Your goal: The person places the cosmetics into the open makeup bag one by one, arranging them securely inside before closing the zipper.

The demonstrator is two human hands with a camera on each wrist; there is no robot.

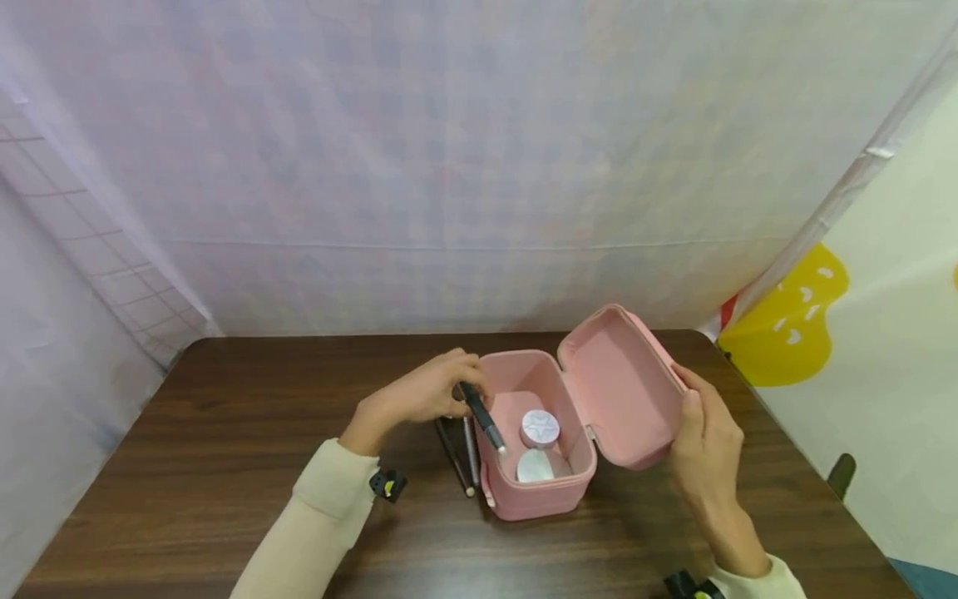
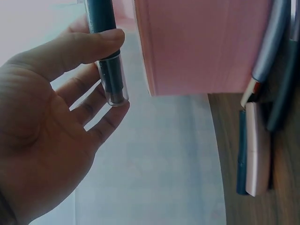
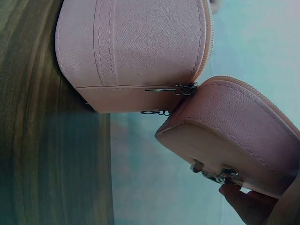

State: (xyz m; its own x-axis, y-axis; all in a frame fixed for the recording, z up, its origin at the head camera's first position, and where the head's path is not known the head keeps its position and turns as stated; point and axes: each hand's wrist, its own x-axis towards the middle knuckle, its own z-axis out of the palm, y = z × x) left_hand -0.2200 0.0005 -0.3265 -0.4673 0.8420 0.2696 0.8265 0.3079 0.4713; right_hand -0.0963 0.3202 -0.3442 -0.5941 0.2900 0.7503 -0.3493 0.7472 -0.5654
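- The desk [image 1: 262, 466] carried everything I was watching, its near edge out of my head view.
- The pink case [image 1: 554, 499] stood upright on it, mouth up, between the two hands, nearer the left.
- The lid [image 1: 621, 391] leaned out from the case's right side.
- The right hand [image 1: 707, 441] gripped the lid's outer edge, its arm reaching up from the lower right.
- The left hand [image 1: 434, 387] reached in from the left, its grip narrow, thumb and fingers pinching a black tube.
- That black tube [image 1: 479, 412] slanted down, rightward and toward me, silvery end leading. I judged this to be the key relation: case mouth just right of the grip, tube across the left rim. I couldn't tell its height.
- Thin sticks [image 1: 454, 457] lay just beside the case's left wall.
- A round tub [image 1: 540, 428] and a white piece [image 1: 535, 467] sat inside.
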